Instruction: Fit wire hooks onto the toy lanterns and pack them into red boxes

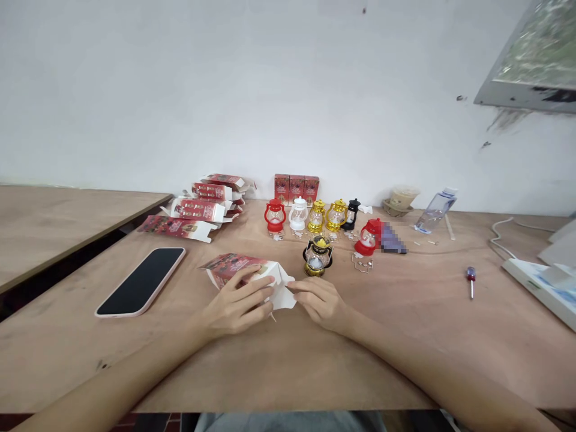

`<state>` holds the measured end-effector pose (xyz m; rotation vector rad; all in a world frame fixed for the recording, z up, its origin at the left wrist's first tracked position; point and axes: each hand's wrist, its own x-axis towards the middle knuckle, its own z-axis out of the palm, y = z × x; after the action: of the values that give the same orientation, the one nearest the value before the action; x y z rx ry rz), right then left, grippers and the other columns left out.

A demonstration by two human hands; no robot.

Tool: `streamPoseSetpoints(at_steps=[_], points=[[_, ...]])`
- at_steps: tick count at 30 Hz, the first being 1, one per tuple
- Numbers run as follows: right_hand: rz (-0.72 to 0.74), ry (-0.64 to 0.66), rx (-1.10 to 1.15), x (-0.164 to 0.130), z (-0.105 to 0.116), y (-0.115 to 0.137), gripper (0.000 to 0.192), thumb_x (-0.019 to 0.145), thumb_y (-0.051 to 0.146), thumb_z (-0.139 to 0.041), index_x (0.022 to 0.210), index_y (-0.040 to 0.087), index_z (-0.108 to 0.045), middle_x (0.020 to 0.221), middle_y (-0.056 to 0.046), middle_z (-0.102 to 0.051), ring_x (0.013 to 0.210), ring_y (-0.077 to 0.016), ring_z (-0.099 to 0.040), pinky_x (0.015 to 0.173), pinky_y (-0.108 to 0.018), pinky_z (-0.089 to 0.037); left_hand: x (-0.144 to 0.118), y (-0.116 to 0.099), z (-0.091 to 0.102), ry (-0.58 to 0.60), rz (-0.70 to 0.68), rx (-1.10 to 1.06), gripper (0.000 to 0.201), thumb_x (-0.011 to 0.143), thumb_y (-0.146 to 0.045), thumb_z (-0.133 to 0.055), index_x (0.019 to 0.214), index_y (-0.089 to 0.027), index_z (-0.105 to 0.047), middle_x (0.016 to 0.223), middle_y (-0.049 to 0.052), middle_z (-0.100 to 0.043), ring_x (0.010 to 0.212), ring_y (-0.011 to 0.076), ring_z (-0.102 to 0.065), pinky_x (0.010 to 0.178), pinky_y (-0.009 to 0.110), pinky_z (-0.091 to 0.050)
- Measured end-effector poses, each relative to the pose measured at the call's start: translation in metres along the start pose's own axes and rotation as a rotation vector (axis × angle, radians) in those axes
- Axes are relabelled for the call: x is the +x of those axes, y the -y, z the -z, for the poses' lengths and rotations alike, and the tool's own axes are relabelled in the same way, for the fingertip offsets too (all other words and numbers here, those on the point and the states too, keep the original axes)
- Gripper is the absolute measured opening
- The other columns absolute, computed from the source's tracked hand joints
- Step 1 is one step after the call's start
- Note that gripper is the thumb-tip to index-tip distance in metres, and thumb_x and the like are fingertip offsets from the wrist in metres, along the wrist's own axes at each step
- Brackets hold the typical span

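Note:
A red printed cardboard box [229, 267] lies on its side on the table, its white end flaps [283, 294] spread toward the right. My left hand [240, 303] is closed over the box's near side, fingers bent across it. With the fingertips of my right hand [321, 303] I pinch the edge of a white flap. Just beyond my right hand stands a dark bronze mini lantern [317, 257], upright and touched by neither hand. The inside of the box is hidden from view.
Behind are red [275, 216], white [297, 214], gold and black lanterns and several boxed ones [296, 191]. Unfilled boxes [198, 210] pile up at left, near a phone [143, 282]. A screwdriver [470, 281], water bottle [435, 210] and power strip [540, 291] are at right.

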<state>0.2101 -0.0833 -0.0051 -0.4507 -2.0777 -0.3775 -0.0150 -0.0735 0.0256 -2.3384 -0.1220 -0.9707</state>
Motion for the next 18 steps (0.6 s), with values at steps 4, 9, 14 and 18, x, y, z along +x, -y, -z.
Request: streamPoseSetpoints(at_steps=[4,9,14,18], points=[[0.098,-0.043,-0.034,-0.0013,-0.0017,-0.0011,0.019,0.086,0.006,-0.048,0.074,0.017,-0.06,0.088,-0.007,-0.071,0.087,-0.0142,-0.066,0.077,-0.028,-0.057,0.0033,-0.002,0.0011,0.023,0.022,0.047,0.007,0.084,-0.021,-0.057,0.08,-0.015,-0.058,0.076,0.002,-0.069,0.093,0.018,-0.064,0.096,0.043,-0.044],[0.262,-0.004,-0.016,0.0001,0.0017,-0.0005,0.018,0.08,0.004,-0.057,0.065,0.015,-0.059,0.093,-0.009,-0.07,0.111,-0.0224,-0.057,0.087,-0.035,-0.055,0.0014,-0.0052,0.0043,0.017,0.086,0.011,0.016,0.084,-0.021,-0.053,0.097,-0.015,-0.061,0.093,0.005,-0.07,0.092,0.0167,-0.063,0.087,0.033,-0.047],[0.343,0.072,0.064,0.0002,0.0022,0.0037,0.023,0.084,0.007,-0.047,0.067,0.016,-0.061,0.097,-0.009,-0.069,0.112,-0.019,-0.057,0.091,-0.028,-0.053,0.0015,-0.0098,0.0042,-0.032,0.311,-0.036,0.035,0.077,-0.016,-0.056,0.112,-0.014,-0.055,0.114,0.015,-0.062,0.098,0.0212,-0.059,0.08,0.034,-0.048],[0.225,0.121,0.176,-0.0002,-0.0025,0.0057,0.023,0.088,0.009,-0.039,0.092,0.016,-0.061,0.098,-0.007,-0.069,0.101,-0.0123,-0.062,0.092,-0.025,-0.051,0.0051,-0.006,0.006,0.134,0.353,-0.188,0.044,0.079,-0.021,-0.05,0.122,-0.017,-0.046,0.122,0.013,-0.058,0.111,0.0239,-0.054,0.095,0.043,-0.04]])
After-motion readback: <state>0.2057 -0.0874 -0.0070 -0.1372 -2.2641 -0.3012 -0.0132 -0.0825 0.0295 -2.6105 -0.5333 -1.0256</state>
